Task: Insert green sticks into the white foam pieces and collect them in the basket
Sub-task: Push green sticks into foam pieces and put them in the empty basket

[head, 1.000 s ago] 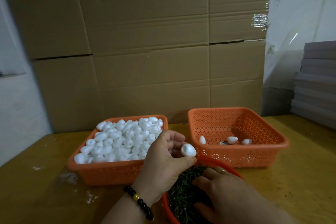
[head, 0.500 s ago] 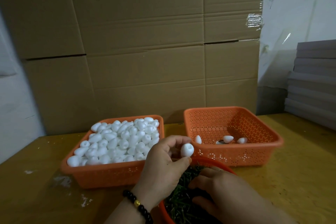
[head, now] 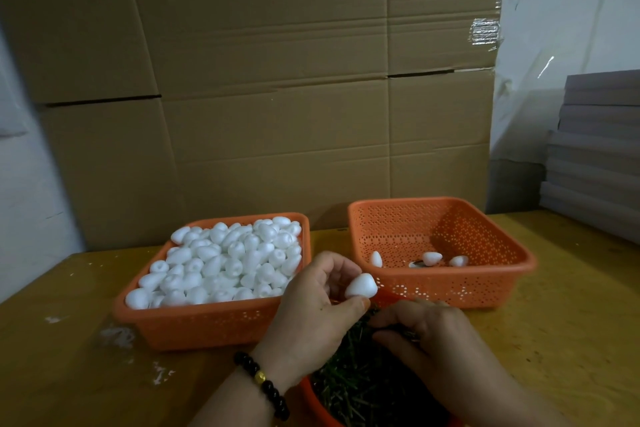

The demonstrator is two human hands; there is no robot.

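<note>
My left hand (head: 317, 309) pinches one white foam piece (head: 361, 285) between thumb and fingers, above a round orange bowl (head: 317, 402) full of green sticks (head: 360, 381). My right hand (head: 433, 340) lies over the sticks with thumb and fingers pinched together; what it pinches is too small to make out. An orange basket (head: 207, 322) on the left is heaped with white foam pieces (head: 225, 260). The orange basket (head: 519, 267) on the right holds three foam pieces (head: 431, 258) on its floor.
All three containers stand on a yellow wooden table (head: 571, 340) with white crumbs (head: 117, 336) at the left. A wall of cardboard boxes (head: 277, 97) rises behind the baskets. Grey boards (head: 599, 149) are stacked at the right edge.
My left hand has turned the foam piece so its wide end faces right. My right hand's fingers have come together in a pinch over the sticks.
</note>
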